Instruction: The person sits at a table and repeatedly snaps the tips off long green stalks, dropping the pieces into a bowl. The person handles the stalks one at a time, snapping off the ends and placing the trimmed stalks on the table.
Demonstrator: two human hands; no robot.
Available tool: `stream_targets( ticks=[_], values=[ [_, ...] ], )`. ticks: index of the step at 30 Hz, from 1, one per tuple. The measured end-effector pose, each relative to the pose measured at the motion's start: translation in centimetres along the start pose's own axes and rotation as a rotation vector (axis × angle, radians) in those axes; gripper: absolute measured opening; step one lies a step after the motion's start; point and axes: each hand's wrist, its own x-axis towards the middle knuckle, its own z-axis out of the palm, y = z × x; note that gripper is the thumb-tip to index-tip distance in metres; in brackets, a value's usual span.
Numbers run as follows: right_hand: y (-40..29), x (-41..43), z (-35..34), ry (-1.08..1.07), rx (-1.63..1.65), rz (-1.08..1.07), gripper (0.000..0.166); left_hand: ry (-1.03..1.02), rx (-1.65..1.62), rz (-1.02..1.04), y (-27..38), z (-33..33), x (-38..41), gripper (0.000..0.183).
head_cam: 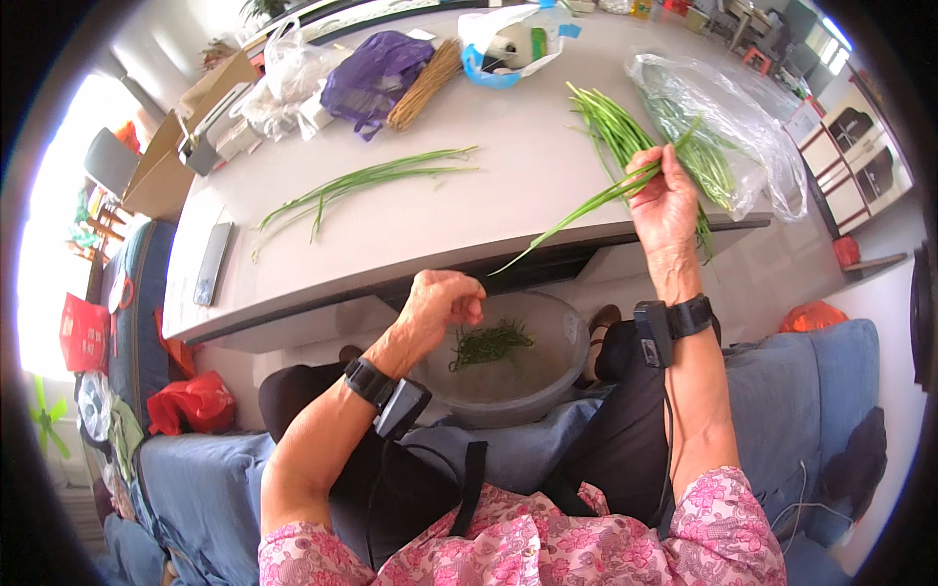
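Observation:
My right hand point(663, 190) grips a few long green stalks point(579, 220), like Chinese chives, whose thin ends point left past the table edge. Beneath and behind it lies a thick bunch of the same greens point(612, 124). More greens show in a clear plastic bag point(762, 139) at the right. My left hand point(447, 300) is raised over the rim of a grey basin point(557, 322), its fingers curled; whether they pinch something small cannot be told. Green trimmings point(491, 343) lie in the basin between the legs. A small loose row of stalks point(352, 179) rests on the table's left half.
The pale table point(513, 198) carries a phone point(214, 264) at its left edge. Along the back are a purple bag point(374, 73), a straw whisk point(425, 86), a white and blue plastic bag point(513, 44) and a cardboard box point(157, 165). A blue sofa point(777, 395) extends on both sides.

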Motion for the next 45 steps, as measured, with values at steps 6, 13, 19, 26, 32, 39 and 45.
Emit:
stream_targets(
  ticks=[6,13,19,26,32,39,45],
  values=[
    [1.3,-0.1,1.3,0.002,-0.212,-0.046,0.032,-0.073,0.959,0.385,-2.3,0.8,0.8,0.025],
    [1.7,-0.5,3.0,-0.024,-0.161,0.062,0.032,-0.129,1.324,0.701,-3.5,0.6,0.7,0.016],
    [2.5,-0.1,2.3,-0.043,-0.001,0.104,0.029,-0.2,1.408,0.735,-2.5,1.3,0.5,0.02],
    [2.4,0.0,2.0,-0.07,-0.04,0.101,0.051,-0.241,1.566,0.673,-3.8,0.9,1.0,0.014],
    [2.2,0.1,2.2,-0.053,-0.051,0.049,0.049,-0.238,1.569,0.736,-4.1,1.2,1.4,0.008],
    [2.4,0.0,2.1,-0.049,-0.115,0.034,0.038,-0.255,1.548,0.721,-3.1,1.6,1.0,0.009],
    [2.6,0.0,2.9,0.021,-0.151,0.047,0.026,-0.237,1.57,0.606,-3.1,0.5,1.5,0.014]
  ],
)
